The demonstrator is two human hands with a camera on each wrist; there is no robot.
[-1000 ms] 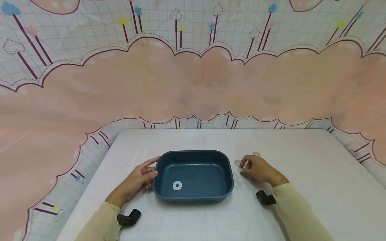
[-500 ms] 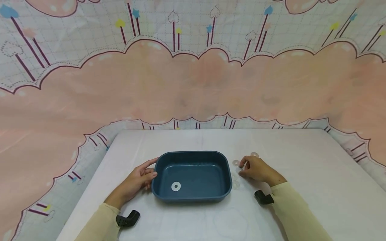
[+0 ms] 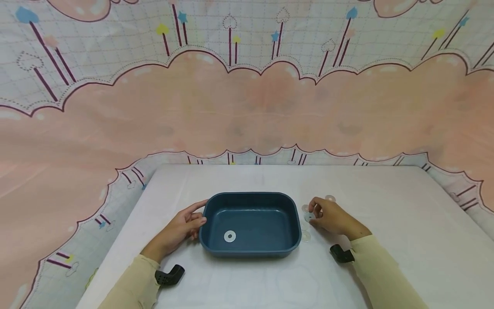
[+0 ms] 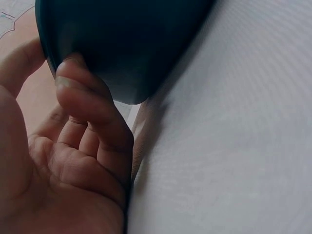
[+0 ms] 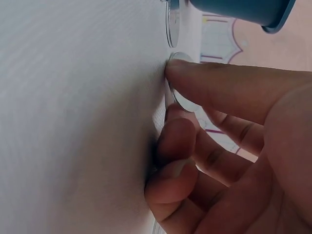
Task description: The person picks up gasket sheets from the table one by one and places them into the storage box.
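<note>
A dark blue rectangular tub stands on the white table, with one pale flat ring on its floor. My left hand holds the tub's left side, index finger and thumb at the rim. In the left wrist view, its other fingers curl beside the tub wall. To the right of the tub, my right hand pinches a clear round disc at the tabletop. The right wrist view shows the thumb on one edge of that disc and a finger at the opposite edge.
More clear discs lie about the right hand: one disc near the tub's front right corner, another by the fingertips, and a farther one behind the hand. A patterned cloth hangs beyond the white table.
The head view shifts slightly. Both hands stay almost in place, and the disc between the right thumb and finger shows a little more now.
</note>
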